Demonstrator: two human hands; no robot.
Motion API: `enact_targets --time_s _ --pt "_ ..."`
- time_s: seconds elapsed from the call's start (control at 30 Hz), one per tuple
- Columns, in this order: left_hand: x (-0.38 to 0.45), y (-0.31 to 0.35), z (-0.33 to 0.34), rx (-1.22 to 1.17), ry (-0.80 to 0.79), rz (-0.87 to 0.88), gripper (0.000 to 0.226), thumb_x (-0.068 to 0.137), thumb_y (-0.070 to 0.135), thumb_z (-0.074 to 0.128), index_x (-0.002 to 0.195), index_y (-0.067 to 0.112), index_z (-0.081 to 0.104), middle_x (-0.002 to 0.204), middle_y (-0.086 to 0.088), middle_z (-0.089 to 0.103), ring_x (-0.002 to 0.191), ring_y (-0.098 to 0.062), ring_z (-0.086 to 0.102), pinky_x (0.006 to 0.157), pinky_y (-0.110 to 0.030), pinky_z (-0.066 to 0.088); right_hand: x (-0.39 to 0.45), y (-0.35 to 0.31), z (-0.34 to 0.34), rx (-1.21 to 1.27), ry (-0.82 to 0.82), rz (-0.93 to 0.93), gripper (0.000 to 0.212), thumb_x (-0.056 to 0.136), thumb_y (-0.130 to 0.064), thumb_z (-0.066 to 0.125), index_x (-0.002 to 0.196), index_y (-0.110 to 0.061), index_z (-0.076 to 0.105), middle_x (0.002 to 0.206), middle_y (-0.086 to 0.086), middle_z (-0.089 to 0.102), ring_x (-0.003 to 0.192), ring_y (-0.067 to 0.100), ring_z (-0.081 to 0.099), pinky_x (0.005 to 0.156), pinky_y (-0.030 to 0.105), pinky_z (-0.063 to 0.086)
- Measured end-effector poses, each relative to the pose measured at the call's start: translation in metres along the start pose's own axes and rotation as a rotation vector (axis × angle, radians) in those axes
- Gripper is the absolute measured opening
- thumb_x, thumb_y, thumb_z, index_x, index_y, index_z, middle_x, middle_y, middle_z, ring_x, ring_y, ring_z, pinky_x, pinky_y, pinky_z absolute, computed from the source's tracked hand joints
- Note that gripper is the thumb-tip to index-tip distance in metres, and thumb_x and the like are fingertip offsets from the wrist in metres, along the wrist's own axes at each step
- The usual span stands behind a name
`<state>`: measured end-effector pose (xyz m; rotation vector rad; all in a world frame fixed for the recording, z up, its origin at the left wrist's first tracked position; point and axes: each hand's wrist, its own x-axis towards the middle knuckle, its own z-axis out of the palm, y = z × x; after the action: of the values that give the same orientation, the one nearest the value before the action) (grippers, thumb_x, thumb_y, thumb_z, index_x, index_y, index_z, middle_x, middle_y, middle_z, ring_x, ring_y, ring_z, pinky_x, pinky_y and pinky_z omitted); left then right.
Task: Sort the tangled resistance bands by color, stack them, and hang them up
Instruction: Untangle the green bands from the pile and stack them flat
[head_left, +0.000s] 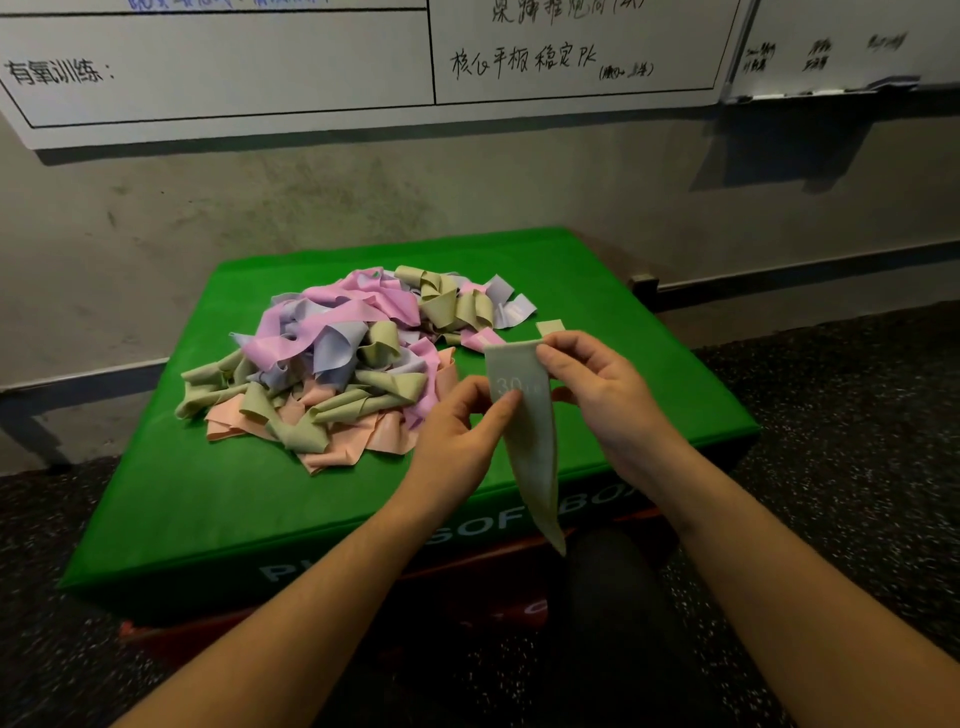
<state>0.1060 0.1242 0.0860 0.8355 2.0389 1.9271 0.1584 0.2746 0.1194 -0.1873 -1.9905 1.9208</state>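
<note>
A tangled pile of resistance bands (343, 358) in pink, lilac, olive green and peach lies on the green soft box (291, 499). Lifted clear of the pile, an olive green band (530, 441) marked "30" hangs down over the box's front edge. My left hand (462, 436) pinches the band's left edge with thumb and fingers. My right hand (592, 384) pinches its upper right corner. A small olive band end (550, 327) lies on the box just behind my right hand.
The green box rests on a red box (519, 577) on a dark speckled floor (857, 415). A grey wall (260, 208) stands close behind, with whiteboards (311, 57) carrying handwriting above. My dark trouser leg (613, 623) is below the box front.
</note>
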Motion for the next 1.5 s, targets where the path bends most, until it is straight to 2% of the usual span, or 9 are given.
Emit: enact_targets --time_s 0.17,0.3,0.4,0.53,0.73,1.0,1.2,1.37,1.5 --pt "0.005 0.01 0.011 -0.087 -0.072 -0.054 0.018 0.103 0.019 0.048 0.107 0.035 0.056 0.104 0.008 0.062 0.089 0.008 0.06 0.077 -0.015 0.052 0.007 0.004 -0.003 0.242 -0.01 0.092 0.011 0.097 -0.02 0.058 0.09 -0.02 0.065 0.085 -0.005 0.07 0.083 0.011 0.064 0.069 0.028 0.052" --pt "0.025 0.009 0.016 -0.151 0.052 -0.145 0.019 0.097 0.044 0.05 0.112 0.034 0.057 0.121 -0.013 0.058 0.11 -0.027 0.061 0.089 -0.044 0.054 0.007 0.024 -0.004 0.132 0.022 0.11 0.018 0.092 -0.038 0.06 0.099 -0.022 0.059 0.091 -0.001 0.069 0.077 0.013 0.065 0.066 0.031 0.055" --pt "0.041 0.003 0.017 -0.264 0.113 -0.216 0.032 0.097 0.043 0.05 0.123 0.025 0.055 0.119 -0.012 0.064 0.109 -0.029 0.063 0.093 -0.046 0.053 0.004 0.038 -0.009 0.08 -0.087 0.16 0.04 0.08 -0.048 0.061 0.108 -0.019 0.057 0.098 0.001 0.069 0.084 0.016 0.068 0.076 0.038 0.058" --pt "0.064 -0.002 0.018 -0.484 0.142 -0.284 0.028 0.108 0.024 0.038 0.13 0.008 0.045 0.087 -0.008 0.072 0.082 -0.016 0.07 0.076 -0.035 0.055 0.003 0.063 -0.018 -0.116 -0.221 0.199 0.028 0.087 -0.029 0.074 0.108 -0.014 0.064 0.101 0.013 0.071 0.089 0.016 0.066 0.081 0.033 0.055" --pt "0.1 -0.006 0.022 -0.666 0.207 -0.408 0.033 0.108 0.021 0.037 0.138 0.01 0.045 0.099 -0.007 0.072 0.072 -0.014 0.071 0.064 -0.031 0.058 0.009 0.093 -0.03 -0.147 -0.173 0.247 0.019 0.1 -0.02 0.057 0.107 -0.003 0.063 0.102 0.023 0.07 0.084 0.021 0.068 0.082 0.045 0.057" --pt "0.157 -0.027 0.022 -0.75 0.326 -0.485 0.034 0.108 0.022 0.037 0.139 0.01 0.043 0.1 -0.01 0.067 0.078 -0.018 0.067 0.078 -0.038 0.056 0.009 0.119 -0.073 -0.109 -0.045 0.272 0.035 0.094 -0.011 0.064 0.118 -0.03 0.048 0.089 0.013 0.074 0.075 0.027 0.072 0.058 0.035 0.056" --pt "0.191 -0.064 0.035 -0.682 0.327 -0.542 0.033 0.107 0.019 0.039 0.14 0.015 0.039 0.128 -0.018 0.06 0.095 -0.025 0.067 0.103 -0.053 0.048 0.013 0.121 -0.106 -0.186 -0.037 0.181 0.02 0.095 -0.01 0.063 0.09 -0.027 0.072 0.095 -0.009 0.072 0.087 0.001 0.066 0.071 0.02 0.054" --pt "0.215 -0.087 0.05 -0.555 0.297 -0.577 0.03 0.104 0.015 0.047 0.134 0.018 0.047 0.124 -0.01 0.059 0.107 -0.024 0.06 0.085 -0.041 0.055 0.013 0.127 -0.136 -0.184 -0.266 0.182 0.053 0.093 0.007 0.046 0.117 -0.035 0.066 0.119 -0.011 0.068 0.107 0.021 0.067 0.087 0.045 0.059" --pt "0.236 -0.103 0.066 -0.405 0.236 -0.593 0.032 0.101 0.011 0.052 0.132 0.017 0.052 0.127 -0.008 0.061 0.112 -0.024 0.061 0.09 -0.039 0.056 0.024 0.136 -0.154 -0.52 -0.148 -0.028 0.03 0.088 -0.018 0.068 0.108 -0.04 0.07 0.102 -0.022 0.064 0.098 0.001 0.06 0.089 0.026 0.053"
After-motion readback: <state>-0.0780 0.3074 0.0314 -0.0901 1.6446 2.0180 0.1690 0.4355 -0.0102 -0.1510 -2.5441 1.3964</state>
